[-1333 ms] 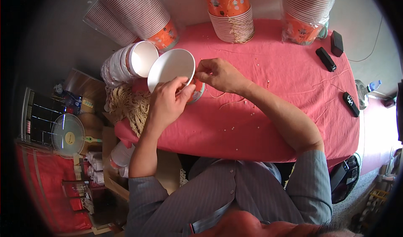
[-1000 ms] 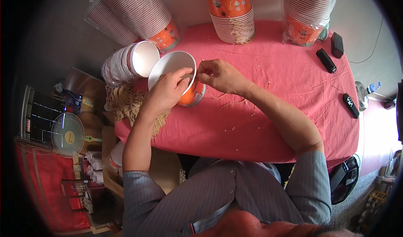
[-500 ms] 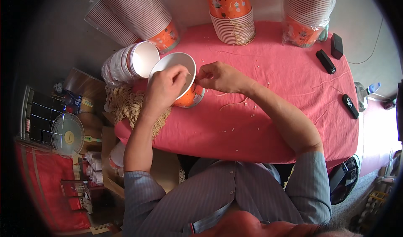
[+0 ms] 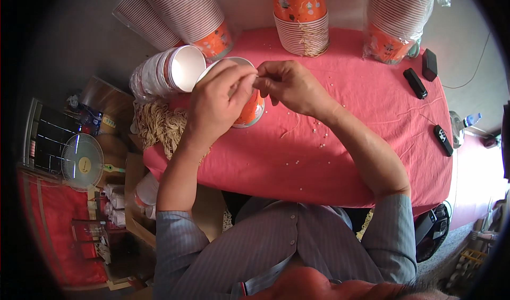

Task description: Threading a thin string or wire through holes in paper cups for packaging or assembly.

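Observation:
An orange paper cup (image 4: 251, 110) with a white inside lies tilted over the red tablecloth (image 4: 329, 156), its mouth facing away from me. My left hand (image 4: 215, 106) wraps over the cup's side and rim. My right hand (image 4: 289, 87) meets it at the rim, fingertips pinched together on something thin that I cannot make out. A short pale string (image 4: 289, 127) lies on the cloth just below the hands.
A sideways stack of white-lined cups (image 4: 164, 74) lies left of the held cup. Tall cup stacks stand at the back left (image 4: 183, 13), back middle (image 4: 300, 15) and back right (image 4: 396, 18). A bundle of pale strings (image 4: 159, 127) hangs at the table's left edge. Dark remotes (image 4: 415, 83) lie right.
My left hand has slid up over the cup, covering most of its white mouth. The cup has tipped and shifted slightly right. My right hand has stayed at the rim.

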Demonstrator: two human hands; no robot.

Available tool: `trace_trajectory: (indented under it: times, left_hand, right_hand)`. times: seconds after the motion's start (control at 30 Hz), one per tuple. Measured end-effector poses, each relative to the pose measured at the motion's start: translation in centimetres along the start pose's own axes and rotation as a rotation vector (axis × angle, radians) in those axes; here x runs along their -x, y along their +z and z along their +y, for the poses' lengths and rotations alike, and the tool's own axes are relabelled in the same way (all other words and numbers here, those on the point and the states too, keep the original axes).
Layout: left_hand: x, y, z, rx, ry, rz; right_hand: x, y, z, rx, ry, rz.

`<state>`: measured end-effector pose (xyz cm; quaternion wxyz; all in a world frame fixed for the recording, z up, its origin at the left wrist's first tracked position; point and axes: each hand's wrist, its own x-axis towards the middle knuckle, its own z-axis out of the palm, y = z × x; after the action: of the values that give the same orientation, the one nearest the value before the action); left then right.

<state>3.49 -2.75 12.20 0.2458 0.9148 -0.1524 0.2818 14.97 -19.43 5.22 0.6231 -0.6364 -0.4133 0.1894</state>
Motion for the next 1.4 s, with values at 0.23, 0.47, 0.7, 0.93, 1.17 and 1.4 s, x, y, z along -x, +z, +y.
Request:
trace_trajectory:
  times: [0.23,0.47,0.7,0.93,1.17,1.4]
  left_hand:
    - [0.7,2.4,-2.7,0.51,-0.426,-0.141]
    - [0.6,3.6,-4.0,0.57,-0.446,-0.144]
    - [0.6,3.6,-3.1,0.672,-0.591,-0.158]
    - [-0.1,4.1,-3.5,0.756,-0.539,-0.196]
    - [-0.2,4.0,-3.6,0.926,-0.586,-0.128]
    - [-0.9,4.7,-3.1,0.371,-0.381,0.037]
  right_hand:
    - [-0.2,-1.2,-0.2,-0.207,0.022,0.037]
    - [-0.5,-1.4,0.2,-0.245,0.006,0.026]
    - [-0.8,-2.1,1.1,-0.277,0.015,0.027]
    - [-1.0,-2.9,1.1,-0.344,-0.092,-0.026]
    - [-0.8,-3.8,0.6,-0.303,-0.034,0.034]
    - [0.7,-6.5,-3.5,0.004,0.042,0.013]
